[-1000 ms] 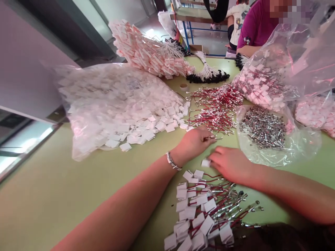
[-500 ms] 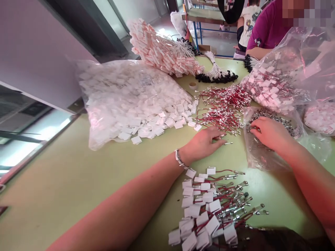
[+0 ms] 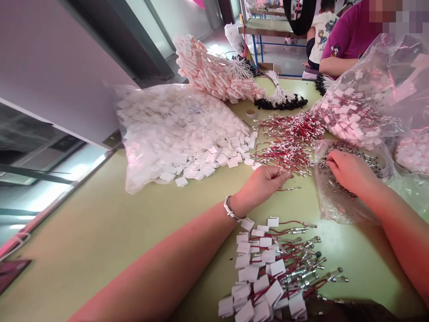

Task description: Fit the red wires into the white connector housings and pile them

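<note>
Across the pale green tabletop (image 3: 83, 232), the left hand (image 3: 263, 183) pinches a thin red wire with silver terminals (image 3: 287, 188) lying crosswise, tip pointing right toward the right hand (image 3: 348, 172), whose fingers curl inside the clear plastic bag of small metal parts (image 3: 338, 201), grip hidden.

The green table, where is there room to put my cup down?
The table is bare on the left, between the window ledge, the bag of white tags and the left arm. A smaller bare patch lies between the left hand, the finished pile and the bag of metal parts. The far end and right side are crowded.
</note>
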Tool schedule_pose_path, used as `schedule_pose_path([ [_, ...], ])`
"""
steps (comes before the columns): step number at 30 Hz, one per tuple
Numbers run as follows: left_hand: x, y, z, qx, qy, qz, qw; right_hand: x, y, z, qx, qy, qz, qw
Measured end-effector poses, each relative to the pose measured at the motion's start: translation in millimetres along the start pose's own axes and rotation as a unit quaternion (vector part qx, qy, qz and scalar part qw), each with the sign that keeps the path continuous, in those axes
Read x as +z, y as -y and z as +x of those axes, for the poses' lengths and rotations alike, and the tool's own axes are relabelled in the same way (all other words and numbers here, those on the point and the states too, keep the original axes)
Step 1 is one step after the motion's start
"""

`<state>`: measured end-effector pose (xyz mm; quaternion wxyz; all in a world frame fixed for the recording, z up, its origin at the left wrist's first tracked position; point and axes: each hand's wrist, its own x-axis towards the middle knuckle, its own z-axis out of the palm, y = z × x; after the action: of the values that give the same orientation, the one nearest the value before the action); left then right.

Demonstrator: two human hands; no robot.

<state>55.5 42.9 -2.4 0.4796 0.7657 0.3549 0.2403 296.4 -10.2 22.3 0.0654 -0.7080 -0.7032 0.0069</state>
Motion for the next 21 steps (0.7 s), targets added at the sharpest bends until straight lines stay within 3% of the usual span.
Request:
schedule_pose_path([
  [2, 2.5, -2.0, -1.3, 0.008, 0.017, -0.011, 1.000, -0.4, 15.8, -6.3, -0.020, -0.024, 0.156, 0.987],
  [4, 4.9, -3.9, -2.7, 0.015, 0.026, -0.016, 0.999, 3.5, 34.5, -13.3, -0.034, -0.028, 0.309, 0.950],
  [7, 6.7, -4.1, -4.0, 0.026, 0.034, -0.017, 0.999, 13.8, 54.9, -20.5, -0.027, 0.007, 0.424, 0.905],
  [10, 5.5, -0.7, -4.2, 0.047, 0.041, 0.015, 0.998, 21.0, 59.1, -22.2, -0.024, 0.015, 0.434, 0.900],
  [13, 2.4, 3.6, -4.9, 0.120, 0.031, 0.128, 0.984, 19.8, 56.2, -21.8, -0.036, 0.020, 0.403, 0.914],
  [17, -0.2, 6.6, -7.3, 0.249, 0.079, 0.331, 0.907, 13.3, 58.2, -23.6, 0.020, 0.131, 0.426, 0.895],
  [19, 0.1, 6.4, -7.8, 0.263, 0.103, 0.384, 0.879, 12.9, 60.8, -24.5, 0.062, 0.175, 0.437, 0.880],
  [21, -0.1, 4.8, -7.3, 0.252, 0.115, 0.408, 0.870, 15.4, 61.7, -24.3, 0.057, 0.169, 0.408, 0.895],
])
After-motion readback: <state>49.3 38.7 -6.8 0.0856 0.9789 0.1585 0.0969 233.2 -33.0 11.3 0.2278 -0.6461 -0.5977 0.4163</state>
